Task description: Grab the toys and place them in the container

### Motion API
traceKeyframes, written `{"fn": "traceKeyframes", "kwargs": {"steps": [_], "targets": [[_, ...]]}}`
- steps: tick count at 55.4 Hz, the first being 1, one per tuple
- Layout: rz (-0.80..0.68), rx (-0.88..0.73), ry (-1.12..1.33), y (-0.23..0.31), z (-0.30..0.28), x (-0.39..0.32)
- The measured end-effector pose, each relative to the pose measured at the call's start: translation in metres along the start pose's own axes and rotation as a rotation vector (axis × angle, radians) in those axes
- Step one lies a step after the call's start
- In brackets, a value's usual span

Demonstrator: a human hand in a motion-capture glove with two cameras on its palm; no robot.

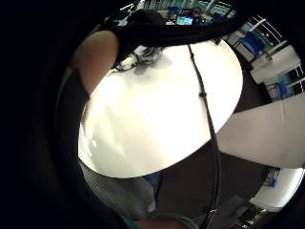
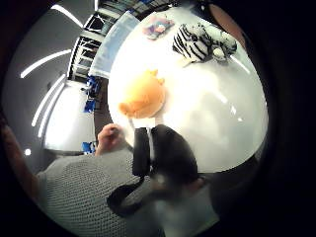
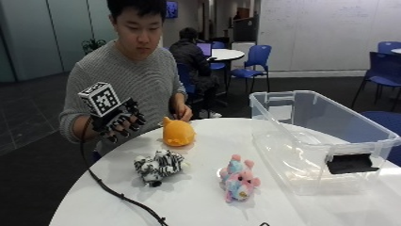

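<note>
Round and white, the surface (image 3: pixel 206 197) carries three soft toys and one container, with bare room between them and along the near rim. Behind it lies an office space with blue chairs (image 3: pixel 253 59) and a dark floor.

Container (image 3: pixel 316 136): a clear plastic bin, rectangular, open at the top, with a black patch on its near wall. It stands on the right part of the surface, its long side running from near right to far left, close to the right rim.

Orange toy (image 3: pixel 177 133): a rounded plush of smooth fabric, at the far edge just in front of the person. The thumb side palm view shows it near the rim (image 2: pixel 143 96).

Zebra toy (image 3: pixel 159 167): black-and-white striped plush, lying on its side left of centre, its long axis running roughly left to right.

Pink toy (image 3: pixel 238 178): pastel pink and blue plush, fluffy, lying near the centre between the zebra and the container, its long axis running from far to near. All three toys lie well apart from one another.

Gloved right hand (image 3: pixel 119 121): raised above the left far rim, touching no toy. Its grip is released, fingers hanging loosely bent and spread, holding nothing.

Bare hand (image 3: pixel 183 112): at the far edge, just behind the orange toy.
</note>
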State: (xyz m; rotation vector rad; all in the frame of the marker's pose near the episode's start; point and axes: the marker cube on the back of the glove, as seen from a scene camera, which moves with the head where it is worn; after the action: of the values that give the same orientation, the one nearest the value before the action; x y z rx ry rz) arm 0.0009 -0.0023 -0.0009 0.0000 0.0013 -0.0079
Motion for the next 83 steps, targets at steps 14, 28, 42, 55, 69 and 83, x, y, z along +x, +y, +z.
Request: {"fn": "traceKeyframes", "kwargs": {"steps": [14, 28, 42, 55, 69, 83], "targets": [[-0.006, 0.01, 0.001, -0.007, -0.001, 0.002], [-0.036, -0.036, 0.042, -0.024, -0.012, 0.004], [-0.058, -0.101, 0.116, -0.134, -0.037, -0.009], [-0.06, -0.18, 0.157, -0.178, -0.028, -0.013], [-0.01, -0.352, 0.282, -0.182, 0.042, 0.009], [-0.009, -0.302, 0.306, -0.182, 0.067, 0.021]]}}
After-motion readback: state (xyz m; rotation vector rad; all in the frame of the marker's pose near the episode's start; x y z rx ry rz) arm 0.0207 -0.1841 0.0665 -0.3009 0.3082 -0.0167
